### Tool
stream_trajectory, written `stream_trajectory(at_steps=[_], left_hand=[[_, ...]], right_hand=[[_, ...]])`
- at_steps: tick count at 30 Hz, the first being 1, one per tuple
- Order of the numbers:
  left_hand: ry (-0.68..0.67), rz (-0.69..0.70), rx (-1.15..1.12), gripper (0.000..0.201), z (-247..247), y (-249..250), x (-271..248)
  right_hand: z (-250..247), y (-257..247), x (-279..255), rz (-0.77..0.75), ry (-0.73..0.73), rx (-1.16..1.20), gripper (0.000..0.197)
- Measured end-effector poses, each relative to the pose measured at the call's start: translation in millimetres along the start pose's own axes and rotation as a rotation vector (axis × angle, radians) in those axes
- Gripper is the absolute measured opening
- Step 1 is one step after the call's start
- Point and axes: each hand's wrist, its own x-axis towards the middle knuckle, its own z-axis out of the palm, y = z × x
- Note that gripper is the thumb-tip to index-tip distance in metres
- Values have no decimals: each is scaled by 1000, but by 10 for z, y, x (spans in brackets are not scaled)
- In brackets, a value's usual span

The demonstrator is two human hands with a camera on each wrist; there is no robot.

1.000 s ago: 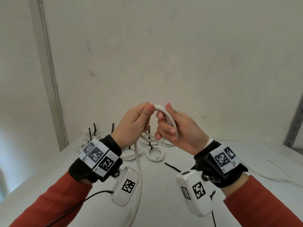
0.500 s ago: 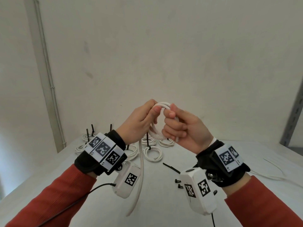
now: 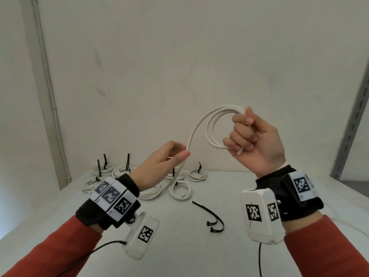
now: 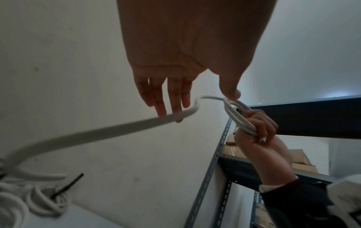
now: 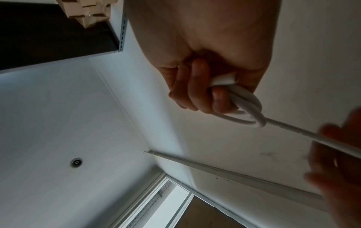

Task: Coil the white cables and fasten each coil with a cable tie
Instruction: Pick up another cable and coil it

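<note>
1. The step in hand looks like winding: the right hand [image 3: 257,140] has its fingers [image 3: 238,141] curled round a few finished loops of the white cable [image 3: 201,120], held up above the table [image 3: 229,254], with one cut end poking out below the fist.
2. To do it well, each new turn should probably be laid to the same size as the loops already held, and the right hand's grip should stay firm so the turns do not spring apart.
3. The left hand [image 3: 159,166] feeds the free length: in the left wrist view its fingers [image 4: 168,98] are nearly straight with the cable lying across their tips and the thumb near it. Whether it truly pinches cannot be told.
4. The loose tail runs from the coil past the left hand down toward the tied coils [image 3: 180,189] at the back of the table.
5. Two black cable ties [image 3: 214,221] lie on the table between the wrists, apart from both hands, ready for fastening.
</note>
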Motion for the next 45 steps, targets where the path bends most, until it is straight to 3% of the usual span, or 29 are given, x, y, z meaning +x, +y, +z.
stream_trajectory(at_steps=[4, 7, 12, 15, 18, 21, 24, 26, 28, 35, 40, 45], left_hand=[[41, 49, 85, 8, 323, -3, 27], [121, 52, 80, 20, 425, -127, -27], [299, 133, 421, 20, 258, -227, -137], [354, 286, 599, 43, 72, -167, -132], [288, 482, 753, 33, 21, -48, -153], [249, 625, 896, 28, 5, 128, -171], [224, 695, 943, 29, -112, 255, -169], [199, 726, 979, 27, -218, 299, -161], [194, 717, 990, 29, -322, 319, -146], [192, 642, 842, 34, -422, 310, -58], [214, 619, 570, 30, -324, 306, -25], [262, 451, 228, 26, -129, 313, -75]], right_hand=[[55, 105, 31, -39, 5, 9, 37], [116, 67, 23, -199, 118, -29, 36], [162, -65, 0, -454, 320, -89, 16], [114, -18, 58, -559, 455, -182, 16], [80, 114, 158, -621, 618, -479, 17], [19, 274, 232, -546, 618, -1003, 14], [-31, 394, 221, -304, 384, -1475, 14], [-19, 456, 173, -119, 257, -1609, 11], [4, 513, 117, -12, 199, -1535, 17], [190, 610, -12, 133, 95, -1242, 62], [319, 582, 7, 145, 122, -1050, 62], [357, 625, 77, 53, 153, -883, 64]])
